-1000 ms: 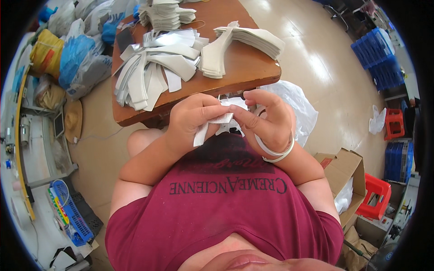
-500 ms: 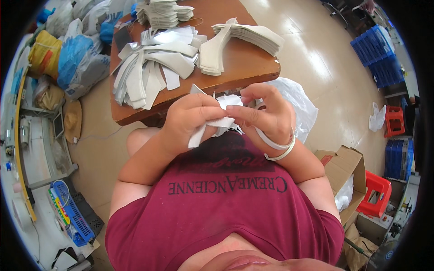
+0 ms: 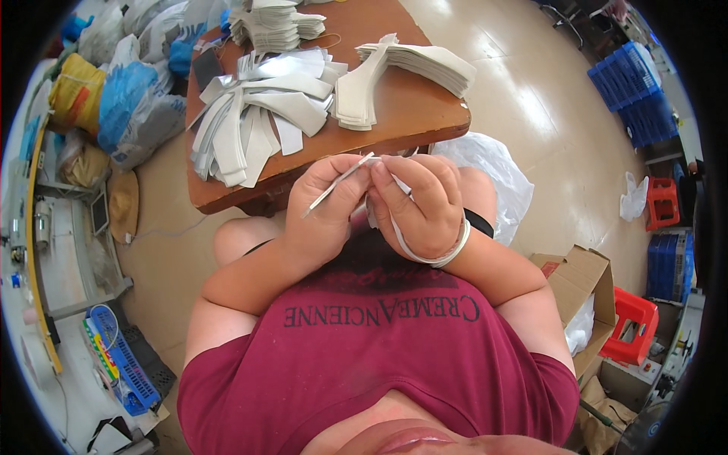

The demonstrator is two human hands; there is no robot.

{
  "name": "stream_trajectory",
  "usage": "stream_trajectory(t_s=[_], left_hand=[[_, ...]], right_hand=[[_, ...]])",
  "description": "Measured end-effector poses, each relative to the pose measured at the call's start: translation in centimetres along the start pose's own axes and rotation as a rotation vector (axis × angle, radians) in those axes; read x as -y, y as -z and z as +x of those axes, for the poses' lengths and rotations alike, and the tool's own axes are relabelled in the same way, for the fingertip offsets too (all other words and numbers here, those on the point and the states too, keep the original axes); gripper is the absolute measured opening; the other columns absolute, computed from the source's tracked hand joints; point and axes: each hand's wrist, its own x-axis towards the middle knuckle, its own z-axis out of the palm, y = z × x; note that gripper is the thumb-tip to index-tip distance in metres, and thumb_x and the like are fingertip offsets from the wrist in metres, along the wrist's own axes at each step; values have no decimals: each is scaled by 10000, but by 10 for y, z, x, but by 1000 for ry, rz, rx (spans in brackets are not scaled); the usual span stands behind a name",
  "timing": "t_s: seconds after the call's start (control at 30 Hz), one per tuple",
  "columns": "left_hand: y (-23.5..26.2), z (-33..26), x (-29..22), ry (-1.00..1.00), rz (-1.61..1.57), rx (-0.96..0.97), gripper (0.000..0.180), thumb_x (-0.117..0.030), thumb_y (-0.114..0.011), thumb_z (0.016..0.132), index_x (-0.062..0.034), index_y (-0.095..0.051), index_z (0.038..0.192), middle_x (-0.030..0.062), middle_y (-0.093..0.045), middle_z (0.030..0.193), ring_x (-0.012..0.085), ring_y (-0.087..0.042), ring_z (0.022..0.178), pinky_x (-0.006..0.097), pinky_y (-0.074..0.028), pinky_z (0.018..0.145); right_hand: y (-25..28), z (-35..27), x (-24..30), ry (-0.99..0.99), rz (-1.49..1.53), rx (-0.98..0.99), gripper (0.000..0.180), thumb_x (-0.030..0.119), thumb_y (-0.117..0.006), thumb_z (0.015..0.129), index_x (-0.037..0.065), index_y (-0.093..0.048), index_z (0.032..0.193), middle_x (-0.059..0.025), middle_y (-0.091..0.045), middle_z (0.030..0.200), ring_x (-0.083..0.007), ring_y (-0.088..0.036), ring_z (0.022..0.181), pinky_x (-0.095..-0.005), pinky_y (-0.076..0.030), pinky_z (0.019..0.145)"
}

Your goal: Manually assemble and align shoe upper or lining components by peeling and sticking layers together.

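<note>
My left hand (image 3: 327, 203) and my right hand (image 3: 417, 201) are held together above my lap, just in front of a brown wooden table (image 3: 413, 121). Both pinch one thin white shaped strip (image 3: 339, 183), seen nearly edge-on, slanting down to the left. A white band loops around my right wrist. On the table lie a spread pile of white strips (image 3: 258, 117), a neat fanned stack (image 3: 402, 68) and a further stack (image 3: 273, 23) at the far end.
Blue, yellow and grey bags (image 3: 114, 98) crowd the floor to the left. A white plastic bag (image 3: 493, 174) lies right of my knee. An open cardboard box (image 3: 584, 288), a red stool (image 3: 633, 326) and blue crates (image 3: 637, 98) stand on the right.
The strip has turned from flat and drooping below my left hand to nearly edge-on, raised between both hands' fingertips. My hands stay close together above my lap.
</note>
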Motion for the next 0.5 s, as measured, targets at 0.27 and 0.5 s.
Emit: stream_trajectory(t_s=[0.27, 0.5], left_hand=[[14, 3, -6, -220, 607, 17, 152, -13, -618, 924, -7, -631, 1075, 60, -655, 1000, 113, -615, 893, 242, -494, 770], [13, 11, -13, -601, 886, 176, 245, 61, -673, 811, -24, -661, 1041, 117, -639, 954, 227, -633, 844, 298, -505, 735]], right_hand=[[23, 14, -4, -112, 139, 138, 367, 7, -767, 616, 69, -715, 974, -52, -623, 957, -240, -563, 826, -365, -453, 727], [30, 14, -8, -126, 110, 138, 387, -16, -736, 600, 82, -720, 974, -72, -626, 941, -257, -569, 817, -364, -463, 704]])
